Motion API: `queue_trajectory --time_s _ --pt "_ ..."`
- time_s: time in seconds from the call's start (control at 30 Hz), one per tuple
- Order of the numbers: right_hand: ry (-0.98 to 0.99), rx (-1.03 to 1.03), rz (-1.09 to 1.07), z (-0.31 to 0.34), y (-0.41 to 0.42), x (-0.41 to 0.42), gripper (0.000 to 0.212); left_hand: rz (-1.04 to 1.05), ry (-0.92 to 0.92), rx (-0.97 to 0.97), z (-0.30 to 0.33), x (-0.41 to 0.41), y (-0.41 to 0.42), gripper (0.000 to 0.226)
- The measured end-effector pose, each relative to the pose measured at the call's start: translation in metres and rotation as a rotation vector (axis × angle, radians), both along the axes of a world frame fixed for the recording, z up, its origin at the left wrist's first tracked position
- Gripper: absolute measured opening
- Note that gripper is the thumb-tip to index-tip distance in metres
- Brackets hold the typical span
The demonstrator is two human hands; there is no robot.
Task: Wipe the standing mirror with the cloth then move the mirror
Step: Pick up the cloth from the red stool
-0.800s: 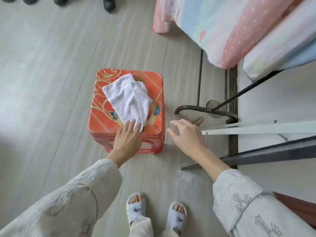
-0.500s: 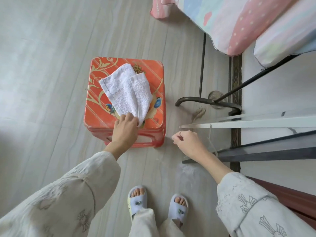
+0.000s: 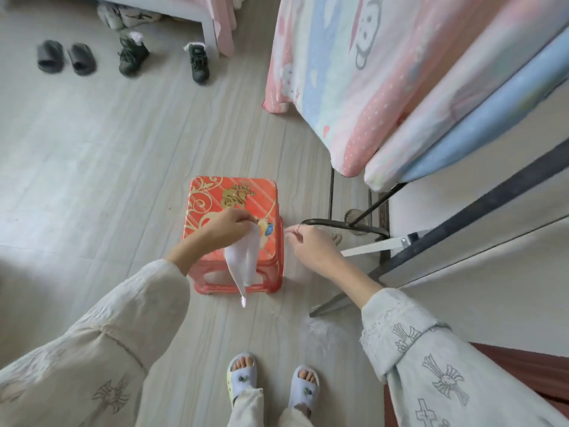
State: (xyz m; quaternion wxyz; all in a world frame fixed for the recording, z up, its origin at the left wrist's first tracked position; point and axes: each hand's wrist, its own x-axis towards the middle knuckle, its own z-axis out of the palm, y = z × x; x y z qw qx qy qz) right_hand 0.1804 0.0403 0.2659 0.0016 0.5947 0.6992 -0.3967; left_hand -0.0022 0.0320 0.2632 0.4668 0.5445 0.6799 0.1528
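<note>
Nearest: two slippered feet (image 3: 271,385) on the floor (image 3: 92,167), sleeves either side. L hand (image 3: 226,231) is pinched shut on one corner of the cloth (image 3: 243,266), which hangs limp, clear of the stool (image 3: 215,192), tail dangling in front of the stool's near side. R hand (image 3: 311,249) is loosely curled just right of the stool, fingers (image 3: 294,235) partly bent, holding nothing.

Mirror (image 3: 462,254) stands to the right, seen edge-on past the R forearm, its dark foot (image 3: 345,224) on the floor by the bed (image 3: 385,81).

Step in hand, I'd say: cloth pickup, wiping not begun. To do it well: bunch the cloth into a pad w/ both hands rather than wiping w/ a dangling corner; steady the frame w/ the R hand before pressing, since a free-standing mirror could tip.

Hard to tell: the glass face is barely visible at this angle, so dirt can't be judged. Mirror top is cut off at the right edge. Farther back, shoes (image 3: 132,55) near a second bed.
</note>
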Motion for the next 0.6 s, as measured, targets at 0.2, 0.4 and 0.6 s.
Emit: queue_trajectory --time_s 0.2,0.4,0.6 --pt "0.183 -0.119 0.047 0.090 -0.017 0.024 0.047 -0.186 -0.101 -0.014 0.105 0.039 -0.026 0.024" --pt "0.344 -0.321 0.045 0.151 -0.038 0.059 0.040 -0.280 -0.064 0.070 0.180 0.068 -0.035 0.024" --pt "0.400 -0.263 0.043 0.188 -0.040 0.082 0.030 -0.205 -0.037 0.241 0.234 0.087 -0.037 0.031"
